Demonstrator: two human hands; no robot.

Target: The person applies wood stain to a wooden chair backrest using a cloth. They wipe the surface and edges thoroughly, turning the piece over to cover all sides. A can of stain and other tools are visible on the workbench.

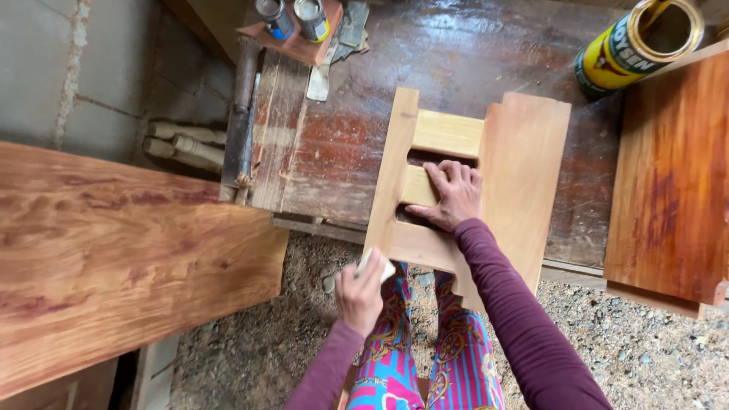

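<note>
The wooden frame lies at the near edge of the dark tabletop. The right hand presses flat on it, fingers together. The left hand pinches a pale pad against its near corner. Beyond the frame stands an open yellow can, contents unclear, and two small tins.

Both arms in long plum-purple sleeves, snug to wrists. Left hand and right hand bare: no gloves. Legs in bright patterned trousers: pink, blue stripes, gold swirl motifs.
</note>
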